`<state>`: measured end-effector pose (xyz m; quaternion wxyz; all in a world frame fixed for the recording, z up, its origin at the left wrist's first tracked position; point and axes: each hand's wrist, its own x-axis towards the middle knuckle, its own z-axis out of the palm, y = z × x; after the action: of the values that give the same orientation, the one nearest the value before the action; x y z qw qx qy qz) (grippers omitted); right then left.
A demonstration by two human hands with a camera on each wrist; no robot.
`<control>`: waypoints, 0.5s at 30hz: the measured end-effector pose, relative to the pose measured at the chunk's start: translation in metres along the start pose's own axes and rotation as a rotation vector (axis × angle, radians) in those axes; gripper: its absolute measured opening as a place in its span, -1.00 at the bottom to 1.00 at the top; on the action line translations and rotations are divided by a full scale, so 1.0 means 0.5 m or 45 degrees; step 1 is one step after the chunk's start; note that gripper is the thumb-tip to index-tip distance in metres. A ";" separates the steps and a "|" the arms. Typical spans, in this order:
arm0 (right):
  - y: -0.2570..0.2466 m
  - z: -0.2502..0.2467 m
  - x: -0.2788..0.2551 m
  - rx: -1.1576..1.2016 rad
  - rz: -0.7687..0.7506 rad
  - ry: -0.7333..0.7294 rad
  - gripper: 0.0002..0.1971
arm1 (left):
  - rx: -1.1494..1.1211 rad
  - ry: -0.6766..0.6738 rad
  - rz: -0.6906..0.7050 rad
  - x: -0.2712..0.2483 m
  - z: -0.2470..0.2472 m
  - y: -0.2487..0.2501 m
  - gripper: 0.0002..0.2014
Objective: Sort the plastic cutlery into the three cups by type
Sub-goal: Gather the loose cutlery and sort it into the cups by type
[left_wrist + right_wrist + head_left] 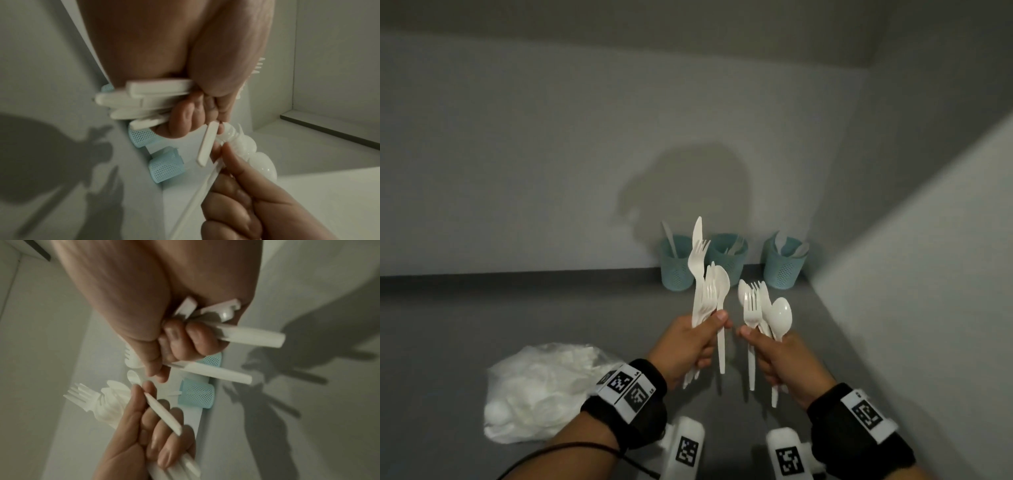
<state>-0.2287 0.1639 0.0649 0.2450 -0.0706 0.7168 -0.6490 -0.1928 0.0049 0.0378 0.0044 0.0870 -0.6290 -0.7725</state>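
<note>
Smooth white plastic cutlery, upright: left hand (690,346) fist clamps one bunch (707,294), right hand (779,359) the other (763,308); perforated teal cups (729,257) behind.

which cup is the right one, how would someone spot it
Look where the back wall meets the grey counter: three pale blue mesh cups stand there in a row. The right cup is the one nearest the side wall, with a wider gap beside it than the other two have.
</note>
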 end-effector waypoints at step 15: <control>-0.115 0.011 0.054 -0.047 -0.338 -0.068 -0.78 | 0.087 -0.116 -0.035 -0.024 -0.023 -0.007 -0.76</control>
<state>-0.2623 0.1390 0.1131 0.1745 -0.1866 0.7061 -0.6604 -0.1790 -0.0041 0.0335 -0.0377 0.0605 -0.6533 -0.7537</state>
